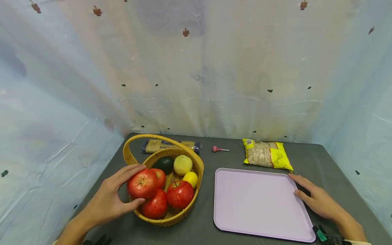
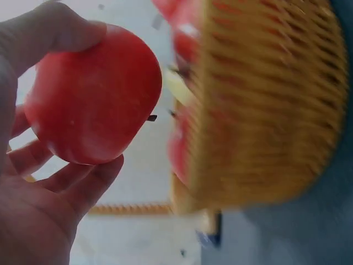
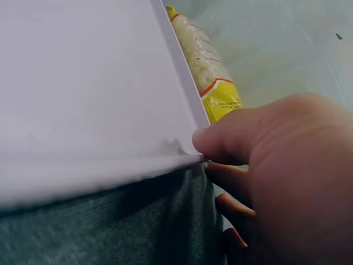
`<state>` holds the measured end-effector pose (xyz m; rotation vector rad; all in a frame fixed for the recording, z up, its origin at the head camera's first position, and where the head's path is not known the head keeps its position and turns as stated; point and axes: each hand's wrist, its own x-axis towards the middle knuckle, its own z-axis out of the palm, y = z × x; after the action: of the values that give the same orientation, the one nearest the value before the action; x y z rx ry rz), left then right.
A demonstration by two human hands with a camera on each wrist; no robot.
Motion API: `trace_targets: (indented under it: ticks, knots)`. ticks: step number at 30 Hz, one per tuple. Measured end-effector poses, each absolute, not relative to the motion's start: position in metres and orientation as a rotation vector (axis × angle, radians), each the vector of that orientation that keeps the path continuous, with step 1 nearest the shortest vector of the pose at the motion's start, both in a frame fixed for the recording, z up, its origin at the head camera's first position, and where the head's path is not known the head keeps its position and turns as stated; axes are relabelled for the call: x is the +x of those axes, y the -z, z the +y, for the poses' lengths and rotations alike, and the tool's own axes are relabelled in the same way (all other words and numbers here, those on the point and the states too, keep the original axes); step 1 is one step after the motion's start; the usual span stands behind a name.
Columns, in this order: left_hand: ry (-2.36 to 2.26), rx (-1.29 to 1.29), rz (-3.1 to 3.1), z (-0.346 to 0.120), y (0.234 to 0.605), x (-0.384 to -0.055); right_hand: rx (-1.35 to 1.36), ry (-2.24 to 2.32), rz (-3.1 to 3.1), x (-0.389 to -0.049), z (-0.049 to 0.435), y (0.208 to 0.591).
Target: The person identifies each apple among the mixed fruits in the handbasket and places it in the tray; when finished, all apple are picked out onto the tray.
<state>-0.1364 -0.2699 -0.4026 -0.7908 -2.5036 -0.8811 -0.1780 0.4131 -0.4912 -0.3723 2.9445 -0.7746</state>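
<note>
My left hand grips a red apple over the left rim of a yellow wicker basket. Thumb and fingers wrap the apple's sides in the left wrist view, its stem pointing toward the basket. Inside the basket are more red apples, a dark green avocado, a pale yellow-green round fruit and a lemon. My right hand holds the lilac tray at its far right corner. In the right wrist view, the thumb lies on the rim, the other fingers lower down outside it.
Behind the basket lies a pack of spaghetti. A pink lollipop and a yellow bag of dry food lie at the back of the dark grey table. Pale curtains enclose the back and sides.
</note>
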Motion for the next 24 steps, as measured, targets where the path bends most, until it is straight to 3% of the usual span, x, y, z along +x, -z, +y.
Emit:
trace_targets:
  ticks: [14,24]
  knots:
    - [1.312,-1.109,-2.358,-0.196,0.348,-0.137,-0.319,0.767,2.906,-0.178,0.414,0.49]
    - [1.294,-1.278,-2.239,-0.135,0.327,-0.148,-0.323,0.785,2.898,-0.178,0.414,0.489]
